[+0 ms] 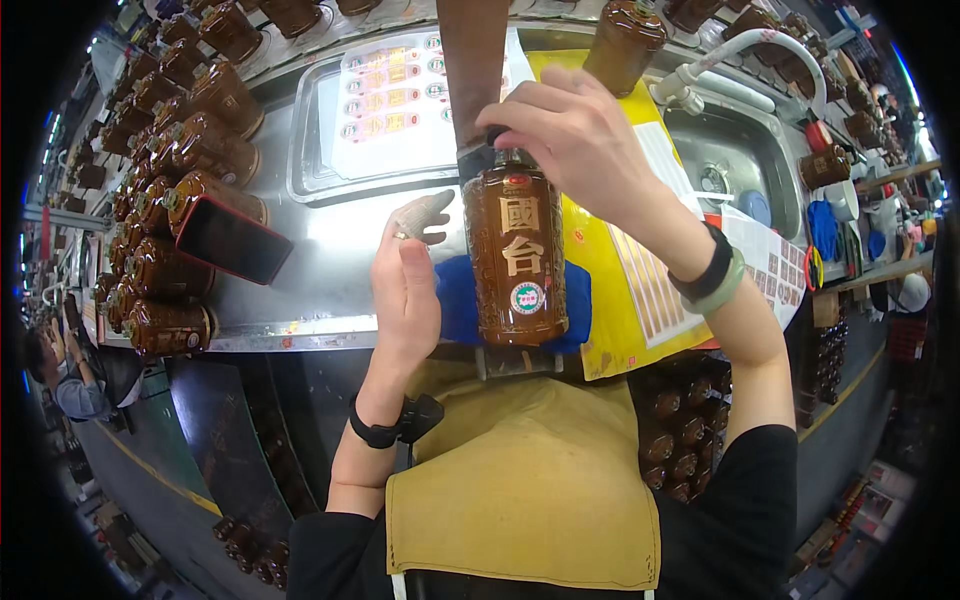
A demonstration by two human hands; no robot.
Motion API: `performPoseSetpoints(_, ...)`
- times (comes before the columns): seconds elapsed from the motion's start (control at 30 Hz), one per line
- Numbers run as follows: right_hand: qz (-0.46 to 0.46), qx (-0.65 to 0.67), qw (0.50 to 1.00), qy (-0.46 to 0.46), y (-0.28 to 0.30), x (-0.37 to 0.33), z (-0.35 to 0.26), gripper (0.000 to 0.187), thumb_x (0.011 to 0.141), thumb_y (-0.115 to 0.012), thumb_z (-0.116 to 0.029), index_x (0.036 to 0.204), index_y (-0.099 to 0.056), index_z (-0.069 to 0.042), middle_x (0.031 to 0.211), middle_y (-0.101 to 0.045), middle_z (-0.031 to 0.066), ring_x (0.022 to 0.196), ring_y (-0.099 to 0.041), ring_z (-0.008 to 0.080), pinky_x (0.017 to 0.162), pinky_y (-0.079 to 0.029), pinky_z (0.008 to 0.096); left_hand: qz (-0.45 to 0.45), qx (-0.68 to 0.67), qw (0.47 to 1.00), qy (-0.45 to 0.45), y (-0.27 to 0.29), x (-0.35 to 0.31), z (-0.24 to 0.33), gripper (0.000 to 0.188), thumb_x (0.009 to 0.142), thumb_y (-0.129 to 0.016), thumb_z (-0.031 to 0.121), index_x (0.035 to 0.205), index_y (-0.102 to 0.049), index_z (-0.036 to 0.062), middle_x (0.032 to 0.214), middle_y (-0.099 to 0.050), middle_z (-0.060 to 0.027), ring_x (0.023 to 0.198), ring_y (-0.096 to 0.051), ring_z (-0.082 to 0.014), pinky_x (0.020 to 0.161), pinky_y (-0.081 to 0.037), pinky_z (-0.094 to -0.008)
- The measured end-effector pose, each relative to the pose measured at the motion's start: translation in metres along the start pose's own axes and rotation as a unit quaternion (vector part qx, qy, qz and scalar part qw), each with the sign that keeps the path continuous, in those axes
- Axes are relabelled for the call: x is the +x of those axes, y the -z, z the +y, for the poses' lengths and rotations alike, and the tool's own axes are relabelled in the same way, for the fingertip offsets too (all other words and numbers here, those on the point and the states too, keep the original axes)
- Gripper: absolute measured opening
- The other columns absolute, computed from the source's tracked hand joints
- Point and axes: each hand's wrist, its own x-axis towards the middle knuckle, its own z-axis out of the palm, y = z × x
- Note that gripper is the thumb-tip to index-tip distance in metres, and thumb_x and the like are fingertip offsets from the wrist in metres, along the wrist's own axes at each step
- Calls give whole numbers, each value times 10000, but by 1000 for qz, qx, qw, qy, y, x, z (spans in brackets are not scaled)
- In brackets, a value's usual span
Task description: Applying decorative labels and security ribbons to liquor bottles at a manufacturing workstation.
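Note:
A brown glass bottle [518, 255] with raised gold characters and a small round green-and-white sticker lies front up, its base toward me and its neck pointing away. Beneath it a blue cloth [460, 300] shows on both sides. My right hand [572, 125] is closed round the top of the neck, its fingers curled. A small dark piece [496, 134] sits at these fingertips; whether it is a cap or a finger cover, I cannot tell. Left of the bottle, my left hand [408, 270] is held open, fingers apart and holding nothing. Grey covers show on some of its fingers.
Many brown bottles [215, 150] stand along the left. A phone [232, 240] leans against them. Sticker sheets [400, 140] lie in a metal tray [300, 130]. Label strips [655, 285] rest on a yellow sheet [605, 350]. At right are a sink [790, 170] and a white faucet [745, 42].

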Motion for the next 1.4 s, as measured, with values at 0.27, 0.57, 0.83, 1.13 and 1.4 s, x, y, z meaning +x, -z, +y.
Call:
performPoseSetpoints(0.27,34,-101,990,94,-1,-53,-47,211,776,-688,-168,980,-741,-159,1015,-719,-36,840,-570,178,759,-474,326,23,-6,999,22,14,-5,-3,767,1097,-217,582,1334,-597,-40,1297,-619,-171,1144,-620,-266,970,-504,-404)
performPoseSetpoints(0.57,52,36,998,-3,4,-31,-44,245,781,-770,-65,1015,-734,-126,886,-732,9,778,-599,242,742,-456,380,19,-6,999,27,12,-5,6,773,1098,-196,582,1350,-594,-31,1306,-610,-167,1167,-609,-259,981,-497,-408)
performPoseSetpoints(0.83,30,-5,992,121,8,-120,-88,252,846,-698,-178,1091,-733,-225,1074,-754,-85,752,-532,122,751,-472,297,14,23,999,-44,6,-7,9,871,1038,-238,704,1344,-624,-14,1423,-525,-206,1287,-534,-303,1046,-453,-437)
performPoseSetpoints(1.13,156,159,967,-120,35,-142,-107,284,829,-814,-95,1070,-672,-48,974,-748,66,762,-622,228,718,-474,335,-187,308,866,-348,-4,0,19,778,863,-417,834,1162,-760,203,1580,-454,-100,1423,-361,-399,1164,-310,-595)
performPoseSetpoints(1.4,238,191,921,-243,31,-158,-112,206,953,-706,-74,1114,-602,1,987,-697,128,848,-632,234,764,-495,319,-224,367,826,-365,2,23,23,818,817,-394,892,1125,-777,238,1564,-451,-171,1455,-322,-449,1188,-245,-652)
